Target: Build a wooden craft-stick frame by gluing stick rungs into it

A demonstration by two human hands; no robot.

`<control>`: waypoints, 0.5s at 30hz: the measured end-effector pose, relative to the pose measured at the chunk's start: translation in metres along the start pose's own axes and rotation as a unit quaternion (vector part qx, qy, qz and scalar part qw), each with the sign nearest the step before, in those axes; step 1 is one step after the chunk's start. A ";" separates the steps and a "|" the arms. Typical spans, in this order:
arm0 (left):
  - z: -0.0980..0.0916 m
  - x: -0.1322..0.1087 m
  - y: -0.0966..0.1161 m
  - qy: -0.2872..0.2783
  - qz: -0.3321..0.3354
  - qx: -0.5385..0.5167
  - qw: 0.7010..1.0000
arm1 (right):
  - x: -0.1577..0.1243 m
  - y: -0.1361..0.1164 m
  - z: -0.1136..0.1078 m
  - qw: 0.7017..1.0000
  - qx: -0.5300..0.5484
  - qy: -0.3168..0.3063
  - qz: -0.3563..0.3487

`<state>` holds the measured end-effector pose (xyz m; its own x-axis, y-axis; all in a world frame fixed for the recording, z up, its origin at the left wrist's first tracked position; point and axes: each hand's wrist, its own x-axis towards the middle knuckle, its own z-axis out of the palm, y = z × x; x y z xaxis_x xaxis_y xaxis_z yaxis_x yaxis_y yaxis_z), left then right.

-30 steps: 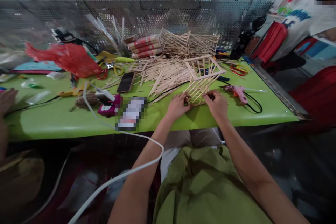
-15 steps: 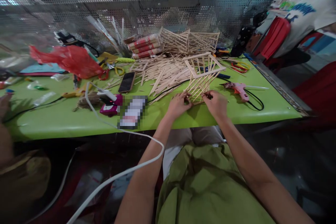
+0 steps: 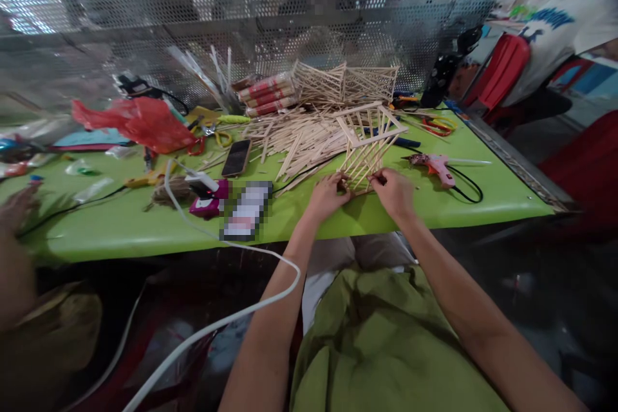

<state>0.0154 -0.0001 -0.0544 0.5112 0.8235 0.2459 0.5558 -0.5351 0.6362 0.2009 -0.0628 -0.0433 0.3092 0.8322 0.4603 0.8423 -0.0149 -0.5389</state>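
Observation:
A frame of thin wooden sticks (image 3: 365, 140) stands on the green table, with slanting sticks between its square top and its base. My left hand (image 3: 329, 194) is closed on its lower left corner, fingers bent round the sticks. At the lower right corner, my right hand (image 3: 393, 192) pinches the same frame between thumb and fingers. Just right of it lies a pink glue gun (image 3: 438, 167) with a clear glue stick in its back. Loose wooden sticks (image 3: 294, 141) are heaped behind and to the left of the frame.
Left on the green table (image 3: 145, 225) are a phone (image 3: 236, 158), a purple power adapter (image 3: 207, 206), a blurred-screen phone (image 3: 247, 211) and a red plastic bag (image 3: 138, 122). A white cable (image 3: 217, 322) crosses my left arm. Another person's hand (image 3: 17, 209) rests at far left.
The view has tilted and shifted slightly. Both my hands keep their hold on the stick frame, with hardly any movement. The other person's hand at far left shows more.

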 end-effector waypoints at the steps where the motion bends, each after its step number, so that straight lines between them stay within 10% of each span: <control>1: 0.000 0.000 -0.001 0.001 0.001 -0.005 1.000 | 0.000 0.000 0.000 1.000 0.001 0.000 0.001; 15: 0.008 0.002 -0.013 0.023 -0.009 -0.099 0.995 | 0.001 0.004 0.005 1.000 0.006 -0.007 -0.004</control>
<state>0.0139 0.0068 -0.0679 0.4690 0.8430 0.2633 0.4224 -0.4759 0.7714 0.2020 -0.0595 -0.0489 0.2961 0.8397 0.4551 0.8395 -0.0015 -0.5434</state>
